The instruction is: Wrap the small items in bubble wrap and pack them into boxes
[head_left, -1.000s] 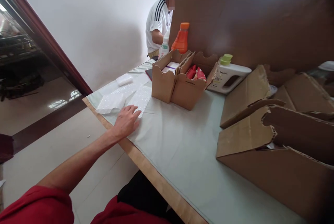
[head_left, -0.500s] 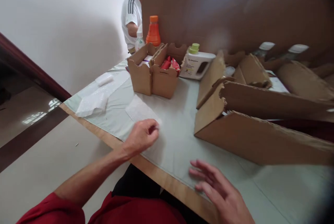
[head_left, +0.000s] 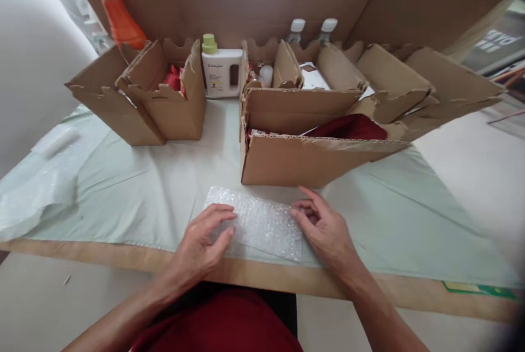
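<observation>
A flat sheet of bubble wrap [head_left: 262, 223] lies on the cloth-covered table near its front edge. My left hand [head_left: 207, 237] is at the sheet's left side, thumb and fingers apart, the fingertips over its edge. At the right end of the sheet is my right hand [head_left: 324, 223], with its fingers curved and apart, the thumb side touching or just above the wrap. Neither hand grips anything. Just behind the sheet stands a long cardboard box [head_left: 311, 160] with dark red cloth [head_left: 348, 127] inside.
More bubble wrap [head_left: 36, 193] lies at the left. Cardboard boxes [head_left: 180, 117] stand at the back left, beside an orange bottle [head_left: 121, 21] and a white jug [head_left: 222, 73]. More open boxes [head_left: 394, 76] are at the back right, with white-capped bottles [head_left: 296, 30] behind.
The view has swung to the right. The bubble wrap sheet now lies between my hands, nearer the table's front edge. My left hand has opened from a pinch, and my right hand has come to the sheet.
</observation>
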`<state>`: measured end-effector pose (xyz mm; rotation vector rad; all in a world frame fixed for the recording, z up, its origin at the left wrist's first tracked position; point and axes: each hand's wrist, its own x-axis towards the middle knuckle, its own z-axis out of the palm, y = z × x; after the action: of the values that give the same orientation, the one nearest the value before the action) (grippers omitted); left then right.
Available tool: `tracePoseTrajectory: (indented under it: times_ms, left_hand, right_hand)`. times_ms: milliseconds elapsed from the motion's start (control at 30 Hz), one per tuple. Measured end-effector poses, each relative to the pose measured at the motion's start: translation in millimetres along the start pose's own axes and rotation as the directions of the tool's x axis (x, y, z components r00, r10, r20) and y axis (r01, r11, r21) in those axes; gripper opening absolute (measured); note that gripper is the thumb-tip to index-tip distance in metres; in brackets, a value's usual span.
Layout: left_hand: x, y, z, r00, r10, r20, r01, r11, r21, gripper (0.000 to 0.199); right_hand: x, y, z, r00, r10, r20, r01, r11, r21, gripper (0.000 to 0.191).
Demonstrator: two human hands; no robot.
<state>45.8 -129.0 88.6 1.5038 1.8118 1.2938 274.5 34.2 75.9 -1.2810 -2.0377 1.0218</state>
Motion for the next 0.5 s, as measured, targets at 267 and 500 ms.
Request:
tracePoseTrajectory:
  times_ms: [267, 500]
  left_hand:
    - [68, -24, -2.4, 1.000, -0.009, 0.002, 0.009, 0.993, 0.116, 0.062]
    - [115, -37, 42.0, 0.998, -0.024, 0.063, 0.027, 0.999, -0.040, 0.058]
  right_hand:
    - [43, 32, -53, 0.951, -0.022, -0.310, 0.000, 0.998, -0.070, 0.056]
    - [62, 37, -46, 0.991, 0.018, -0.132, -0.019, 1.000, -0.003, 0.045]
